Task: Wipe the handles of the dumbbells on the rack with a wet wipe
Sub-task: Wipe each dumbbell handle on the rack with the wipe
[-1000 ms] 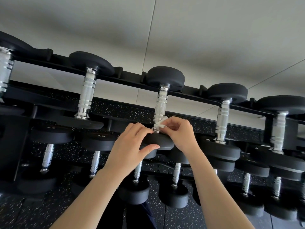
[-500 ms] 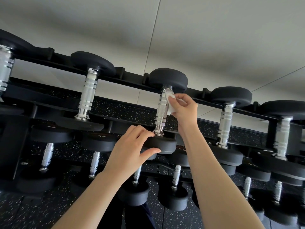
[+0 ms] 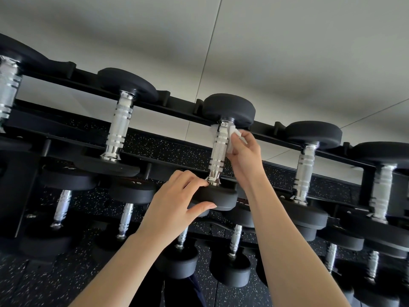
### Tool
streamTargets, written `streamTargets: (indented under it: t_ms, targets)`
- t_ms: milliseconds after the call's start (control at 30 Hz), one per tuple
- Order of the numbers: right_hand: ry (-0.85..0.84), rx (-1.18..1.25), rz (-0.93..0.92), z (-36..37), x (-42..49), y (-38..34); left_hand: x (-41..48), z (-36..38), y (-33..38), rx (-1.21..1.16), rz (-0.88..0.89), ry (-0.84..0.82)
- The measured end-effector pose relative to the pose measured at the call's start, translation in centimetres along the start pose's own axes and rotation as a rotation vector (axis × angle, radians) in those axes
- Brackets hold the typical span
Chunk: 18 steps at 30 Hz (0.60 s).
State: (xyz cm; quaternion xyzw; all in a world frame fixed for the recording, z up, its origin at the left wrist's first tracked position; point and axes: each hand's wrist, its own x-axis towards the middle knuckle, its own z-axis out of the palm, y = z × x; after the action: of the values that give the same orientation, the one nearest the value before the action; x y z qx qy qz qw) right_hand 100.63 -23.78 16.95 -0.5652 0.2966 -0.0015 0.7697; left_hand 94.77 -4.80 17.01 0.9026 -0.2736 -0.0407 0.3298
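While the left hand [image 3: 177, 202] is curling its fingers and thumb around the near black rubber head [image 3: 221, 199] of the middle dumbbell, just below centre frame, the right hand [image 3: 244, 156] is pinching a small crumpled white wet wipe [image 3: 235, 133] against the right side of that dumbbell's knurled chrome handle [image 3: 218, 154]. That's up near the top end, where the handle is meeting the far black head [image 3: 229, 108], so the wipe is sitting a bit right of centre, touching the metal. This dumbbell is lying across the top tier of the black metal rack [image 3: 177, 103], with more chrome-handled black dumbbells [image 3: 119, 129] resting on either side and on the lower tiers toward the bottom of the frame. A pale grey panelled surface [image 3: 287, 52] is filling the upper half.
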Motion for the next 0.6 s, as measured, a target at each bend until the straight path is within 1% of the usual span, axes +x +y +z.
streamTargets:
  t_ms: [67,167,267,433,600]
  targets:
    - [-0.024,0.072,0.009,0.2,0.7,-0.2,0.0,0.0,0.0,0.005,0.0,0.001]
    - [-0.056,0.183,0.071,0.1,1.1,0.1,-0.1,0.0,0.0,0.004,-0.001,0.003]
    - [-0.11,0.231,0.128,-0.2,0.9,0.6,-0.1,0.0,0.0,-0.005,-0.007,0.0]
    - [-0.143,0.164,0.201,-1.0,-0.4,1.9,-0.1,-0.1,0.2,-0.018,-0.014,0.005]
    - [-0.201,-0.015,0.235,-1.7,-1.7,1.4,-0.1,-0.1,0.1,-0.031,-0.021,0.008]
